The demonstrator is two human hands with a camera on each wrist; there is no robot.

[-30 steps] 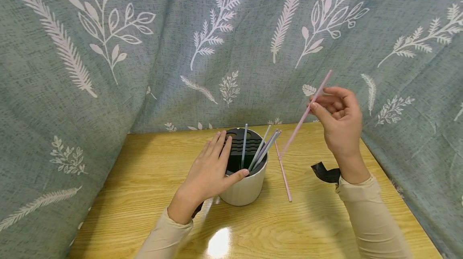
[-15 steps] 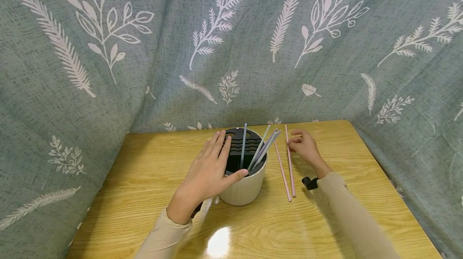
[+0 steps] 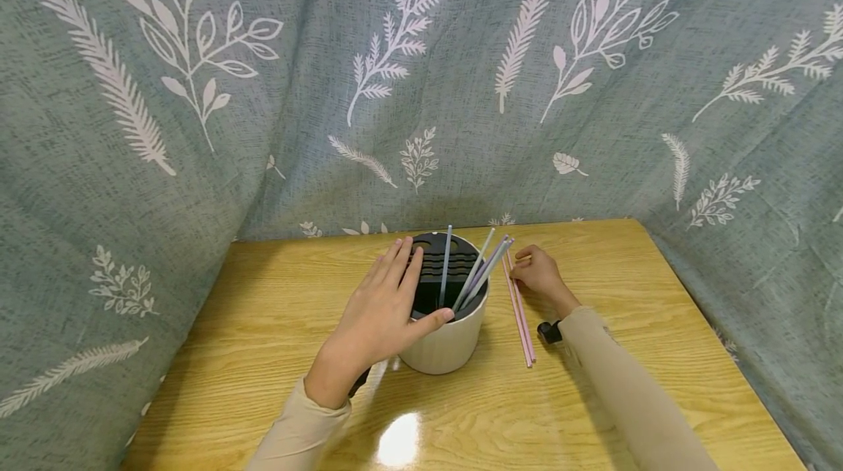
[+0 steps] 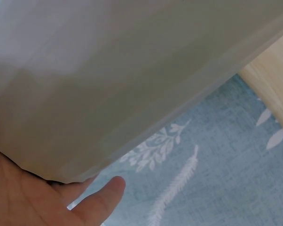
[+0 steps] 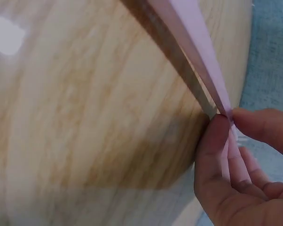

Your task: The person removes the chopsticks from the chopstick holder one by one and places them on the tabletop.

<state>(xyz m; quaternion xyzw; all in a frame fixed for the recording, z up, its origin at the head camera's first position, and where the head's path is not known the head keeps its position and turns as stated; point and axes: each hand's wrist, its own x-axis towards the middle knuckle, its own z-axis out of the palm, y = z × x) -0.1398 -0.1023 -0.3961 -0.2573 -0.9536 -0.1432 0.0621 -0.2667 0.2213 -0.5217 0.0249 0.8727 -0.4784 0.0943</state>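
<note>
My left hand (image 3: 382, 303) lies against a white round holder (image 3: 441, 347) with a black slotted lid (image 3: 431, 259). Its fingers stretch over the lid, and the thumb lies along the front rim. In the left wrist view the holder's pale wall (image 4: 113, 94) fills the upper part. Several chopsticks (image 3: 484, 277) in blue, pale and purple lean in the lid's opening. To the right of the holder, two pink chopsticks (image 3: 523, 321) lie almost parallel on the table. My right hand (image 3: 538, 271) pinches a pink chopstick (image 5: 198, 47) near its far end between thumb and forefinger.
The wood-grain table (image 3: 283, 354) ends at a green-grey leaf-patterned curtain (image 3: 296, 91) behind and on both sides. A black wrist mount (image 3: 549, 332) sits under the right wrist.
My right hand has lowered its pink chopstick from the air to the table, then shifted it left, close beside the other pink one. My left hand has stayed at the holder.
</note>
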